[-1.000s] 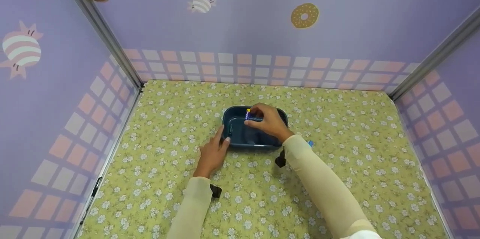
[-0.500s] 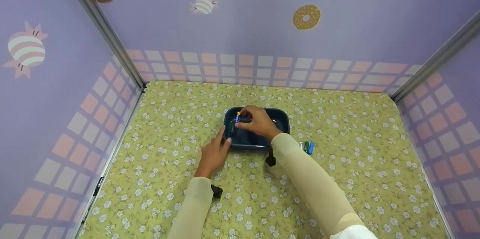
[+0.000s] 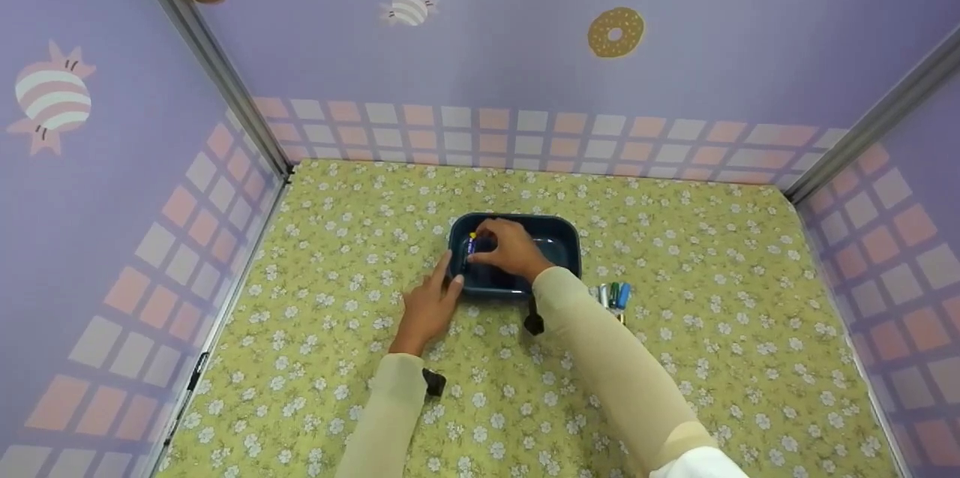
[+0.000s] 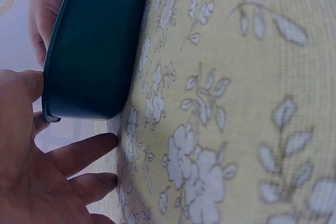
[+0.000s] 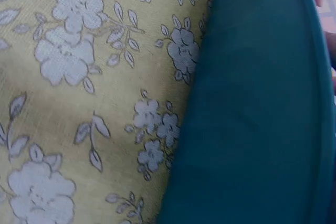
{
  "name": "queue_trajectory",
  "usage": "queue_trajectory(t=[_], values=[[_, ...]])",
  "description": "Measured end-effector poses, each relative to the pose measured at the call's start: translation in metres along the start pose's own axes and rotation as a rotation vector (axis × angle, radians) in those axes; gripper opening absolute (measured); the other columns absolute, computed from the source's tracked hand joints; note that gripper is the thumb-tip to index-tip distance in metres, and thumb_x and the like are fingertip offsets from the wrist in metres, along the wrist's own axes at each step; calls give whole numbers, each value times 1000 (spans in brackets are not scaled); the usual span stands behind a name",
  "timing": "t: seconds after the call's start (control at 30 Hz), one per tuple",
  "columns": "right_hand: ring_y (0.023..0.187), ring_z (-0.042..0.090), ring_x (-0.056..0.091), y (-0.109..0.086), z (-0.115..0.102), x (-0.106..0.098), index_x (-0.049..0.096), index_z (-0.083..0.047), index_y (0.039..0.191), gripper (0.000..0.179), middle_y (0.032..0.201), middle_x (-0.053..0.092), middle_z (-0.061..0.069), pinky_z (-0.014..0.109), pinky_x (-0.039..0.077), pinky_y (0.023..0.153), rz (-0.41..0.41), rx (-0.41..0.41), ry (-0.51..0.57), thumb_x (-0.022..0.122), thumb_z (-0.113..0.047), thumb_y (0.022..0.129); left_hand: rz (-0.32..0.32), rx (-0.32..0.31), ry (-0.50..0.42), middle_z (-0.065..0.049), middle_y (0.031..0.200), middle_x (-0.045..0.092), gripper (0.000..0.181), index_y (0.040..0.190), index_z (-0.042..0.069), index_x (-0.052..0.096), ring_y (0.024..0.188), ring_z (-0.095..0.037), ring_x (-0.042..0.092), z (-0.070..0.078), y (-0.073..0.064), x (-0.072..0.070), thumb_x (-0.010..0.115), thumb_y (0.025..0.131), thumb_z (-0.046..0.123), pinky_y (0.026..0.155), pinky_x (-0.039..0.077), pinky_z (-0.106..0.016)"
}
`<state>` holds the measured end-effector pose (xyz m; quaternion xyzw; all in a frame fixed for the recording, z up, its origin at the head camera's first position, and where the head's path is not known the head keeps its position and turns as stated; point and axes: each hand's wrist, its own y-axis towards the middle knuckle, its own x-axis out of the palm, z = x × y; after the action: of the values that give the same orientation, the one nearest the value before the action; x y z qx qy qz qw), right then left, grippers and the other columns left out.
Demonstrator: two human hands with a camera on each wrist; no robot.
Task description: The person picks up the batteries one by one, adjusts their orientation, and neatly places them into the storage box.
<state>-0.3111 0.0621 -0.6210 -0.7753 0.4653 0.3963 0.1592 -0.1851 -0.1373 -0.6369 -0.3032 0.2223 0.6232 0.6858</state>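
Note:
A dark teal rectangular basin point(image 3: 579, 253) stands on the flowered cloth. Inside its left half, my right hand point(image 3: 514, 249) pinches a small purple cylinder with a yellow end point(image 3: 471, 245) between thumb and fingers, holding it roughly upright; its exact kind cannot be told. At the basin's front left corner rests my left hand point(image 3: 431, 305), thumb at the front rim and a finger along the left side. In the left wrist view, that hand point(image 4: 37, 166) has its fingers spread, some tips down by the cloth, near the basin wall point(image 4: 100, 40). The right wrist view mostly shows the outer wall point(image 5: 252, 119).
To the right of the basin lie several small cylinders, among them a silver one point(image 3: 604, 296), a green one point(image 3: 614, 294) and a blue one point(image 3: 624, 296), partly behind the right sleeve point(image 3: 600, 343). Purple panels point(image 3: 510, 58) enclose the surface at back and sides.
My right hand has moved left and lower into the basin with the purple cylinder, uncovering more of the small cylinders at right. The left hand has stayed at the corner.

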Motion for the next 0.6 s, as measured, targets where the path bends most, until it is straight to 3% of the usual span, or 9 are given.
queue_trajectory(t=[0.6], values=[[98, 19, 65, -4, 5, 18, 70, -13, 113, 44, 107, 70, 4, 39, 57, 90, -61, 111, -65, 87, -40, 82, 20, 6, -4, -9, 163, 39, 65, 162, 48, 12, 150, -45, 34, 0, 0, 1, 35, 105, 65, 118, 4, -77]])
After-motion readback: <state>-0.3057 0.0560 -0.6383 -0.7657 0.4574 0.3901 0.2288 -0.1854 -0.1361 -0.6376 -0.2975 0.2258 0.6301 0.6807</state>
